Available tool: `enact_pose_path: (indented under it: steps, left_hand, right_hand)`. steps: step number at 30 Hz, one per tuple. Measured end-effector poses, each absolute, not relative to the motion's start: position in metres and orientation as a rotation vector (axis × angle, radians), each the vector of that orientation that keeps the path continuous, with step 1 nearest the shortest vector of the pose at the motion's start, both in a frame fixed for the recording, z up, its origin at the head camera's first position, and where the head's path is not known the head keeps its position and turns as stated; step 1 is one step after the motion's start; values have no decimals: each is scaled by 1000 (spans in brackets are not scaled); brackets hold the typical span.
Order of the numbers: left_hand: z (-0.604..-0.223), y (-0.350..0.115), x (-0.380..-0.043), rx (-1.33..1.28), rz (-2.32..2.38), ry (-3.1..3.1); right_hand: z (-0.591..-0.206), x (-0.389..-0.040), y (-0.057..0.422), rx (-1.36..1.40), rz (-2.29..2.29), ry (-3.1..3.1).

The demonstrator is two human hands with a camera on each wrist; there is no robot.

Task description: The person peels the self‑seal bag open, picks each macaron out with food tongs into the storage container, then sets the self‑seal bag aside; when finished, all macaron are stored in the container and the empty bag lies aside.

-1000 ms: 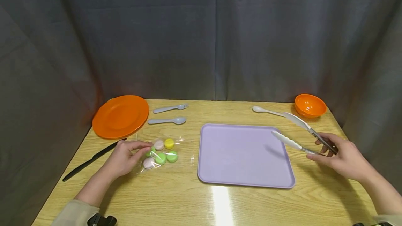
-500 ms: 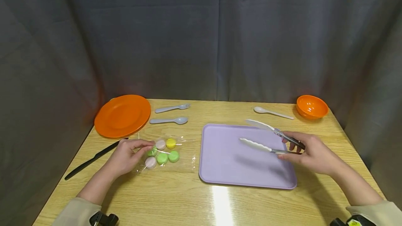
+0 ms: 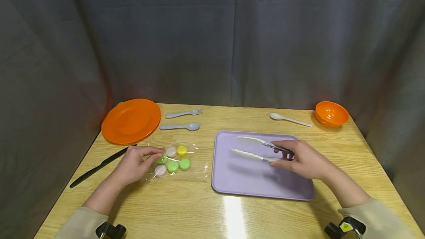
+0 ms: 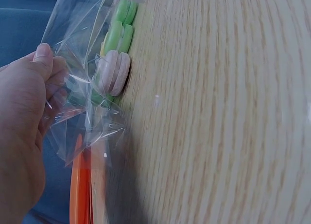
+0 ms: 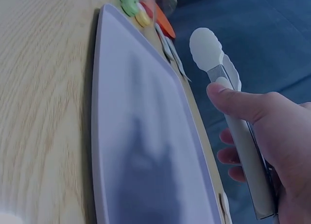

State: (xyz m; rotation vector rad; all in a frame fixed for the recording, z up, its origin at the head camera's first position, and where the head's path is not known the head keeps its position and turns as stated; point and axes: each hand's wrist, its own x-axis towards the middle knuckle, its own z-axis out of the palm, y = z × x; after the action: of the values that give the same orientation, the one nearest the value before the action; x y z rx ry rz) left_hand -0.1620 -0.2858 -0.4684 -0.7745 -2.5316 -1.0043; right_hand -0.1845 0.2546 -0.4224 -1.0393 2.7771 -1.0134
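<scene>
Purple tray (image 3: pixel 245 185) beneath, holds tongs (image 5: pixel 243 146) in the right hand (image 3: pixel 300 158), thumb and fingers part spread. With the left hand (image 3: pixel 136 163), wrist bent inward, pinches the bag (image 3: pixel 196 163) left of the tray.

Counting round the bench (image 3: pixel 166 209) from its middle: at 9 o'clock, one clear bag (image 3: pixel 198 158) with six macarons (image 3: pixel 173 166), three green, two pale pink, one yellow, and farther out one black knife (image 3: pixel 102 165). At 10, at least one orange plate (image 3: pixel 131 121). At 11, one fork (image 3: pixel 182 114) and one grey spoon (image 3: pixel 179 127). At 2, one white spoon (image 3: pixel 289 119) and one orange bowl (image 3: pixel 331 114). At 3, one tray (image 3: pixel 239 183) and one pair of tongs (image 3: pixel 252 155).
</scene>
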Motion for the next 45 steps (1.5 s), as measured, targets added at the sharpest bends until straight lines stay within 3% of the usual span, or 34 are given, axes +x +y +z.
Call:
enact_pose_path:
  steps: [28, 45]
  left_hand:
    - [-467, -285, -162, -770, -995, -2517]
    - [-468, -283, -162, -803, -1096, -2523]
  right_hand:
    - [-436, -206, 140, -1270, -663, 2682]
    - [-448, -215, 106, -1316, -570, 2628]
